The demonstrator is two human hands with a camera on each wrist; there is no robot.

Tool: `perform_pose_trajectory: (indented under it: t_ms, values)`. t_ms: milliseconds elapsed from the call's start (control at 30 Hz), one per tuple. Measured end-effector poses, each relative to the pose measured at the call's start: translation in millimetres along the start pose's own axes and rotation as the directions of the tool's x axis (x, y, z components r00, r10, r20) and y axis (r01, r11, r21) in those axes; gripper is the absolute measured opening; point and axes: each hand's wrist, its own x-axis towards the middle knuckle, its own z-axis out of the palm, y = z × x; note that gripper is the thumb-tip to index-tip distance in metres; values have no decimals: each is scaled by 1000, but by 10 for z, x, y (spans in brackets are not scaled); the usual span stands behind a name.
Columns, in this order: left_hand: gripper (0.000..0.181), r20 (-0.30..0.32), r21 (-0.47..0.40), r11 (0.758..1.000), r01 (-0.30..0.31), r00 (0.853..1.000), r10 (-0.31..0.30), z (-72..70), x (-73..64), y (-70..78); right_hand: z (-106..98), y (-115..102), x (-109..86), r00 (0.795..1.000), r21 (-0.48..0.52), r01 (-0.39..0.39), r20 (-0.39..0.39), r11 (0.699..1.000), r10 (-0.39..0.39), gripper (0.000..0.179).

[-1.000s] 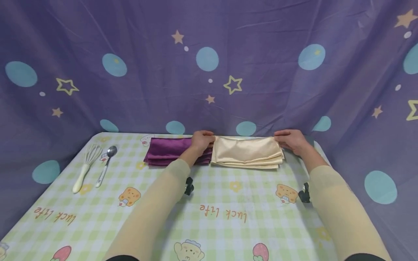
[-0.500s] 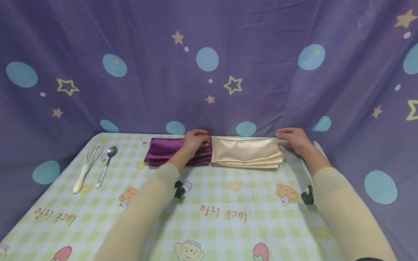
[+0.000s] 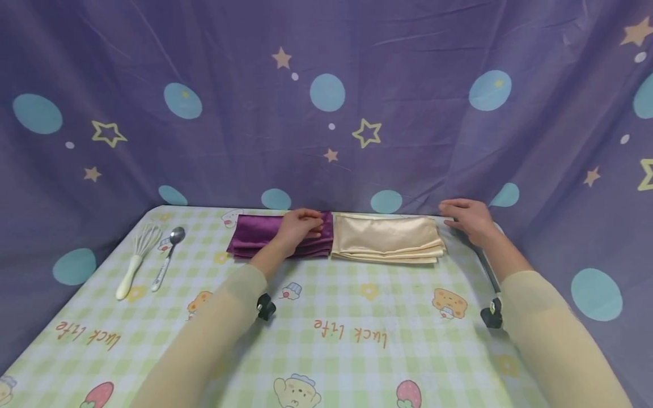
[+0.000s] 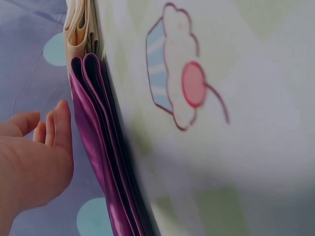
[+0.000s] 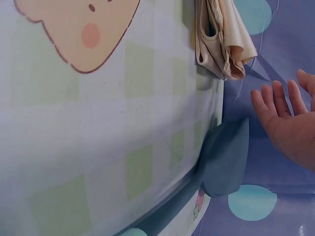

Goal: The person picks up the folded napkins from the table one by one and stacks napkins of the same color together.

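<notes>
A folded purple satin cloth (image 3: 260, 229) lies at the table's back edge, its folds facing front. My left hand (image 3: 298, 229) hovers over its right part with relaxed fingers; the left wrist view shows a gap between hand and cloth. Right beside it lies a folded cream satin cloth (image 3: 385, 237), in several layers. My right hand (image 3: 469, 218) is in the air just right of the cream cloth, fingers loosely extended and holding nothing. Under it, a dark grey-blue utensil (image 5: 226, 160) with a broad flat head, like a spatula, lies along the table's right edge.
A whisk (image 3: 136, 258) with a pale handle and a metal spoon (image 3: 170, 255) lie at the left of the table. A checked, printed tablecloth (image 3: 352, 306) covers the table. A purple curtain (image 3: 224, 153) hangs right behind the back edge.
My left hand has left the seam between the cloths and moved left over the purple cloth. My right hand has drawn away to the right from the cream cloth's corner.
</notes>
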Motion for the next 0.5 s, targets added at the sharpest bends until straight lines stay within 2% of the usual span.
perform_pose_trajectory:
  t_ms: [233, 500]
  values:
    - [33, 19, 22, 1000, -18, 1000, 17, -44, -59, -6, -7, -50, -68, 999, 36, 32, 22, 999, -32, 58]
    - [34, 71, 57, 997, -49, 996, 45, -22, -136, 16, 134, -162, -204, 989, 7, 80, 122, 997, -80, 60]
